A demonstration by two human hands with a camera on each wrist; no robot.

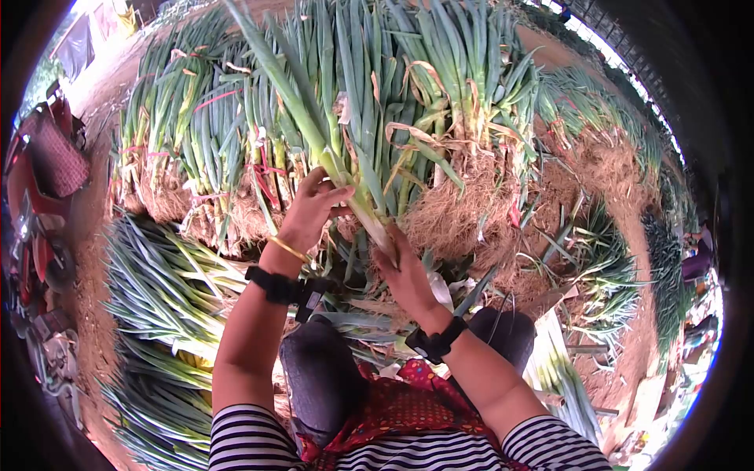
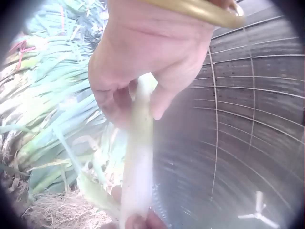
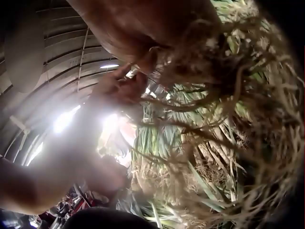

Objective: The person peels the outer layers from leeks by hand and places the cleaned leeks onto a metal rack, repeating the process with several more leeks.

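Note:
A long green onion (image 1: 357,200) slants between both hands in the head view, green leaves pointing up and away, pale root end toward the person. My left hand (image 1: 312,210) holds it partway up the stalk. In the left wrist view, the left thumb and fingers (image 2: 112,98) lie on either side of the white stalk (image 2: 138,162). Lower down, my right hand (image 1: 407,273) grips the root end. Stringy roots (image 3: 233,109) hang beside the right hand (image 3: 147,24) in the right wrist view, partly blurred.
Bundles of green onions (image 1: 196,118) tied with red strips stand in a row ahead. More lie in piles (image 1: 157,282) at the left. Matted roots (image 1: 455,204) face the person. A red motorbike (image 1: 43,204) stands at far left. The person's knees (image 1: 318,377) are close below the hands.

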